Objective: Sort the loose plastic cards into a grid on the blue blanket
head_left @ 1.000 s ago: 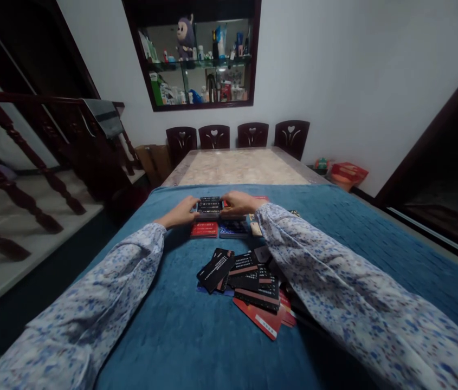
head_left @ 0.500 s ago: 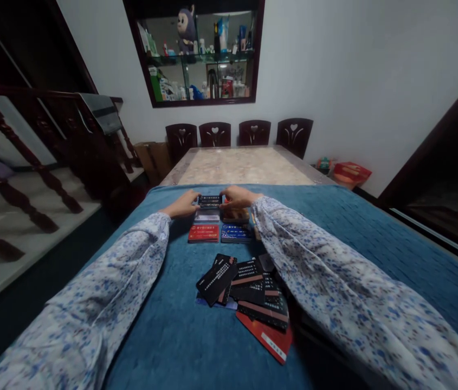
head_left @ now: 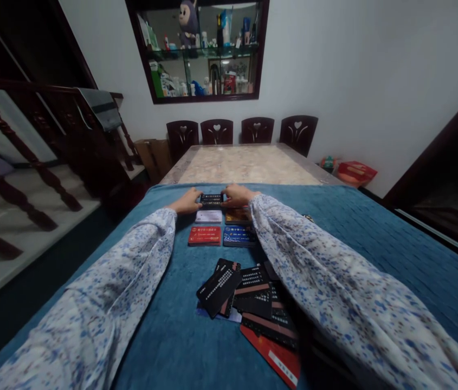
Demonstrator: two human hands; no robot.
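Black card stack (head_left: 212,201) lies toward the 12 o'clock edge of the blue cloth (head_left: 163,341) over the bench (head_left: 240,162). Fingers of the left hand (head_left: 188,201) are grasping its 9 o'clock end, those of the right hand (head_left: 238,195) its 3 o'clock end; whether it rests fully on the cloth, I cannot tell. With the red card stack (head_left: 204,236) as clock centre, the white card stack (head_left: 208,217) sits at 12 o'clock, just short of the black one, the brown-gold card stack (head_left: 237,217) between 1 and 2, and the blue card stack (head_left: 239,236) at 3. Judging by this layout, these cards are done: neatly piled, in rows. Left unstacked at 5 o'clock are loose black cards (head_left: 259,305), overlapping untidily on a red card (head_left: 263,346). Whatever lies behind the right sleeve (head_left: 334,287) is hidden.
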